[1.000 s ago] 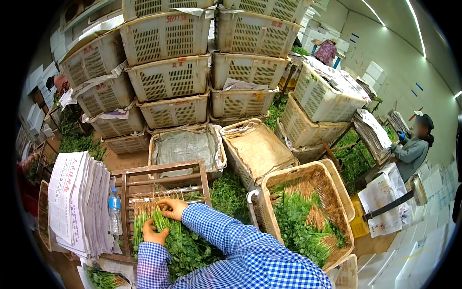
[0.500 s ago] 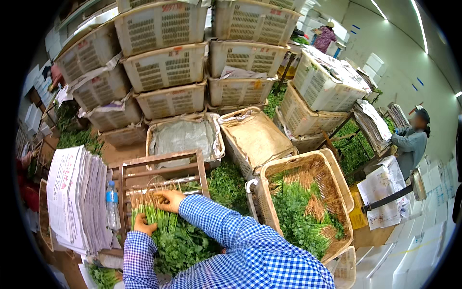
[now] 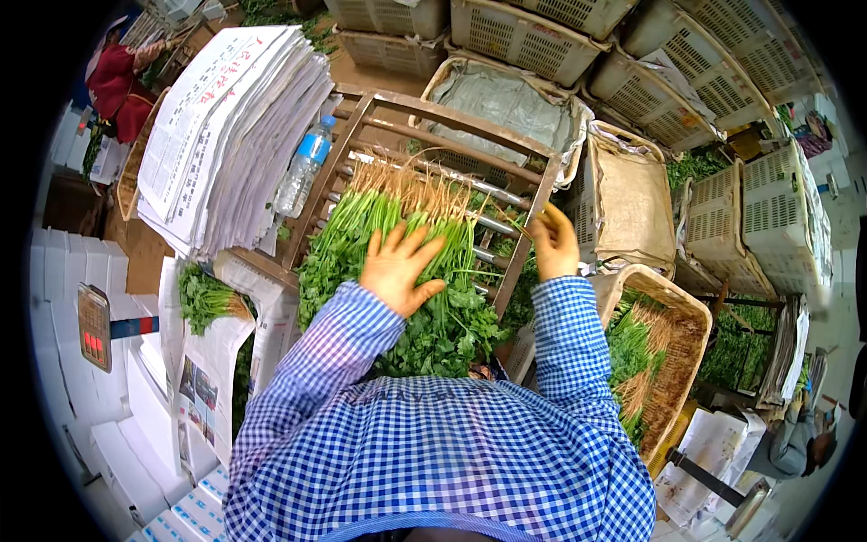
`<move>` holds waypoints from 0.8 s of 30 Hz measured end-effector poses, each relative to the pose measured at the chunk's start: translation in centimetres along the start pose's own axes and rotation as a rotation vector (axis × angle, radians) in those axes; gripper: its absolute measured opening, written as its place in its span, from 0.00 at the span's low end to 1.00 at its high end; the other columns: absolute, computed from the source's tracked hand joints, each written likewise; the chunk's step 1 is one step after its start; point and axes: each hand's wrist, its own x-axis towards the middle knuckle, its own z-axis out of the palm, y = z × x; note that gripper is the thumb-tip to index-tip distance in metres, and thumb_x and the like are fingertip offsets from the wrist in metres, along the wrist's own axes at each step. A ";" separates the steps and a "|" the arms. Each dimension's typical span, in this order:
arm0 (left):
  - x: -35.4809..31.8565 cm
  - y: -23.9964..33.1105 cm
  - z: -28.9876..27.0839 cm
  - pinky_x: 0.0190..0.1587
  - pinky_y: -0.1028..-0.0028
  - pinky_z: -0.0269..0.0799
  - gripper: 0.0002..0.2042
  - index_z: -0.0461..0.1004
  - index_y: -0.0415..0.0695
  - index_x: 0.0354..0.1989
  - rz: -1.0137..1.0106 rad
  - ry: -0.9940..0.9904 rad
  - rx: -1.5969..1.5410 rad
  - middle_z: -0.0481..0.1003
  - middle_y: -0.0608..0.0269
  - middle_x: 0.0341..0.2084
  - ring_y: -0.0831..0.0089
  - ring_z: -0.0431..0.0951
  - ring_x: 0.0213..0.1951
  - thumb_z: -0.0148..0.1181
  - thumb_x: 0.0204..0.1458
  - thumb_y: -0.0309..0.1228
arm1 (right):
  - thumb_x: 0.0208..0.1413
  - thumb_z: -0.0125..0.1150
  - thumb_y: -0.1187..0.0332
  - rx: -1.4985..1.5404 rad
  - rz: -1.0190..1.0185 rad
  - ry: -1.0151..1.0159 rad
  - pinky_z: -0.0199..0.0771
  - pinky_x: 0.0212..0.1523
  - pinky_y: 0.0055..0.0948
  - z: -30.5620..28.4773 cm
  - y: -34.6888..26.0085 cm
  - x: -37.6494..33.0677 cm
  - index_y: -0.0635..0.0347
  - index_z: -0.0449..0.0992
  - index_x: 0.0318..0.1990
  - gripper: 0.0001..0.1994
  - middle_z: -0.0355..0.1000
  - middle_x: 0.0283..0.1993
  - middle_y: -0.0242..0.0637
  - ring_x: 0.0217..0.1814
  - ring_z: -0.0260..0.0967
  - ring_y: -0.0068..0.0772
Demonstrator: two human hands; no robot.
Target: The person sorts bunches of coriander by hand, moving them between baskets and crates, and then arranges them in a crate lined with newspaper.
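Note:
A broad bundle of leafy green herbs, like coriander with pale stems and brown roots, lies across a brown metal rack. My left hand rests on its stems with fingers spread. Right of the bundle, over the rack's side bar, my right hand is closed, thumb and fingertips together on what looks like a thin stalk. The roots point to the far side, the leaves toward me.
A tall newspaper stack and a water bottle stand left of the rack. At right, a crate holds more herbs. A small bunch lies on newspaper at left. Stacked crates rise behind; a person is at far right.
The view has turned, and the rack now sits nearer its middle. My left hand has spread flat on the stems. My right hand has left the bundle and moved to the right.

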 end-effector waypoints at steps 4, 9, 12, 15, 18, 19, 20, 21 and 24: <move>0.8 0.0 1.3 0.71 0.38 0.43 0.34 0.58 0.56 0.71 -0.046 -0.034 0.018 0.55 0.55 0.72 0.46 0.51 0.72 0.61 0.57 0.48 | 0.57 0.66 0.66 -0.394 -0.151 -0.030 0.80 0.44 0.38 2.2 -2.4 -0.4 0.58 0.78 0.53 0.17 0.80 0.39 0.46 0.38 0.79 0.42; 0.7 -0.2 1.4 0.71 0.38 0.42 0.33 0.57 0.56 0.71 -0.052 -0.050 0.037 0.55 0.57 0.71 0.47 0.52 0.72 0.60 0.58 0.48 | 0.51 0.69 0.61 -0.954 -0.298 -0.060 0.79 0.48 0.42 3.3 -3.9 1.4 0.55 0.77 0.55 0.23 0.78 0.49 0.43 0.45 0.78 0.46; 1.4 -0.1 1.5 0.71 0.38 0.42 0.34 0.57 0.56 0.72 -0.004 -0.034 0.033 0.55 0.56 0.72 0.46 0.52 0.72 0.59 0.58 0.48 | 0.56 0.62 0.62 -0.936 -0.238 -0.334 0.78 0.49 0.42 1.4 -1.4 4.9 0.56 0.80 0.48 0.15 0.78 0.48 0.46 0.46 0.78 0.47; 0.8 -0.4 1.4 0.72 0.37 0.40 0.33 0.55 0.57 0.73 -0.031 -0.076 0.056 0.54 0.56 0.72 0.45 0.51 0.72 0.56 0.60 0.50 | 0.59 0.58 0.65 -0.782 -0.045 -0.440 0.75 0.55 0.40 -0.1 -4.7 5.3 0.58 0.82 0.40 0.10 0.78 0.47 0.46 0.50 0.76 0.47; 0.8 -0.8 2.3 0.71 0.36 0.40 0.34 0.54 0.57 0.73 -0.023 -0.045 0.056 0.54 0.57 0.72 0.45 0.51 0.72 0.55 0.60 0.52 | 0.56 0.62 0.72 -0.801 -0.135 0.038 0.79 0.48 0.40 -3.9 -3.4 6.5 0.55 0.82 0.44 0.10 0.79 0.45 0.48 0.45 0.79 0.45; 0.7 -0.8 2.3 0.71 0.36 0.40 0.34 0.55 0.57 0.73 -0.028 -0.052 0.061 0.54 0.57 0.72 0.45 0.51 0.72 0.55 0.60 0.52 | 0.55 0.64 0.72 -0.883 -0.217 0.084 0.80 0.48 0.39 -3.8 -4.1 5.9 0.54 0.81 0.47 0.12 0.79 0.45 0.48 0.45 0.79 0.44; 0.6 -0.8 2.3 0.71 0.35 0.40 0.34 0.55 0.57 0.72 -0.034 -0.060 0.067 0.54 0.57 0.72 0.45 0.52 0.72 0.55 0.60 0.52 | 0.55 0.65 0.71 -0.962 -0.303 0.131 0.80 0.48 0.38 -3.6 -5.1 5.4 0.54 0.80 0.50 0.15 0.79 0.45 0.47 0.44 0.80 0.42; 0.5 -0.8 2.3 0.71 0.35 0.40 0.34 0.55 0.57 0.72 -0.031 -0.047 0.061 0.55 0.56 0.72 0.45 0.52 0.72 0.55 0.60 0.52 | 0.55 0.66 0.68 -0.777 -0.240 -0.005 0.80 0.48 0.38 -2.3 -6.5 4.8 0.54 0.79 0.54 0.17 0.79 0.46 0.47 0.45 0.80 0.42; 0.4 -1.0 2.7 0.71 0.35 0.40 0.33 0.55 0.57 0.73 -0.021 -0.020 0.054 0.55 0.56 0.72 0.44 0.52 0.72 0.55 0.60 0.51 | 0.58 0.65 0.56 -0.452 -0.051 -0.389 0.79 0.53 0.38 5.2 -11.5 2.3 0.53 0.75 0.60 0.24 0.79 0.51 0.47 0.49 0.79 0.42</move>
